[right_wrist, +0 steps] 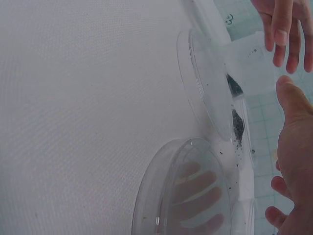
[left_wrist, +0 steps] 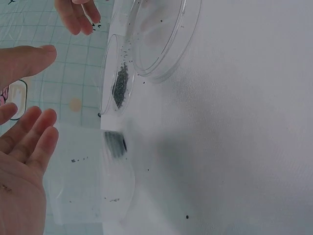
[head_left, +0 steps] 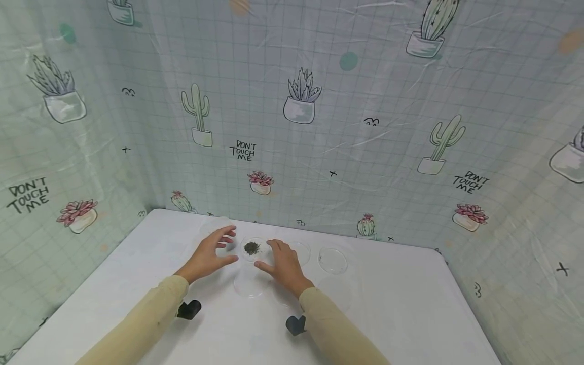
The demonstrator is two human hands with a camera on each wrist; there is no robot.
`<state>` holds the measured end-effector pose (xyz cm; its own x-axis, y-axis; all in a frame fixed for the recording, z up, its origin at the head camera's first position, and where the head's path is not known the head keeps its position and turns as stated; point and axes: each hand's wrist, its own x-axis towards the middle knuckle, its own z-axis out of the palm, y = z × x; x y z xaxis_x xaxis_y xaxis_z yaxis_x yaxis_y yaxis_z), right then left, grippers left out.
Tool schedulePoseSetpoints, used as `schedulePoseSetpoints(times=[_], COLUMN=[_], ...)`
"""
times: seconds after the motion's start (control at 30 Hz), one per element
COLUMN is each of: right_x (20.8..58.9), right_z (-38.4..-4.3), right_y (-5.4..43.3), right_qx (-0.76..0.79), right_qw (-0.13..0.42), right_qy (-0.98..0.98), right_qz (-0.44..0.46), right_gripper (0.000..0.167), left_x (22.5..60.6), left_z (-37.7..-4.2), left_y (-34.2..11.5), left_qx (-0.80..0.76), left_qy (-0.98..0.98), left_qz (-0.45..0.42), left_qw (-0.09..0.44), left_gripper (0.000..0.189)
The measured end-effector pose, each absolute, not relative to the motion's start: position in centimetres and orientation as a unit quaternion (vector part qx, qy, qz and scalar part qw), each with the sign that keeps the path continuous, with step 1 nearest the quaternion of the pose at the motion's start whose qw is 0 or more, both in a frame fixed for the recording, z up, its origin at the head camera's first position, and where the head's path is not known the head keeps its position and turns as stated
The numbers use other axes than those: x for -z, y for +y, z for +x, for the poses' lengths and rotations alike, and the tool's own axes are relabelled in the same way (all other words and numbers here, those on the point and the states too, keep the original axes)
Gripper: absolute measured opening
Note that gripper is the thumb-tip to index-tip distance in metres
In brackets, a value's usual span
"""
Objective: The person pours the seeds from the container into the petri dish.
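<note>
Above the table, my left hand (head_left: 207,257) is spread, with the thumb apart from the fingers and nothing held. My right hand (head_left: 286,266) faces it across a small clear round dish (head_left: 256,259), its fingers loosely bent and holding nothing. Dark crumbly bits (head_left: 251,248) lie in a heap in that dish; the same heap (left_wrist: 120,87) shows in the left wrist view. Whether the right fingertips touch the dish rim cannot be told. Nearer me stands another clear round dish (head_left: 251,295). In the right wrist view, a large clear dish (right_wrist: 164,196) shows the right hand's reflection or see-through outline.
Right of the hands lie two more clear dishes, one partly behind the right hand (head_left: 306,253) and one farther right (head_left: 332,272). A translucent box (left_wrist: 78,196) stands at the back left. Stray dark specks (left_wrist: 187,217) dot the white table (head_left: 401,314). A printed curtain (head_left: 342,152) rises behind.
</note>
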<state>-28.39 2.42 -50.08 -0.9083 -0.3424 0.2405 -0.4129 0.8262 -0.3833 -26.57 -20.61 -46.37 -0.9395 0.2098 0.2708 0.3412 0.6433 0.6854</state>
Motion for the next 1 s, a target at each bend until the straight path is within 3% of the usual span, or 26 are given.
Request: schedulePoseSetpoints(times=[1.0], right_x=[49.9], right_z=[-29.8], right_y=[2.2], right_qx=[-0.206], right_qw=[0.057], right_qy=[-0.961], right_qz=[0.178], right_gripper=[0.07], left_x=[48.2], left_z=[-25.4], left_y=[-20.6], left_qx=[0.399], left_qy=[-0.897], left_qz=[-0.188], left_qw=[0.018], left_gripper=[0.076])
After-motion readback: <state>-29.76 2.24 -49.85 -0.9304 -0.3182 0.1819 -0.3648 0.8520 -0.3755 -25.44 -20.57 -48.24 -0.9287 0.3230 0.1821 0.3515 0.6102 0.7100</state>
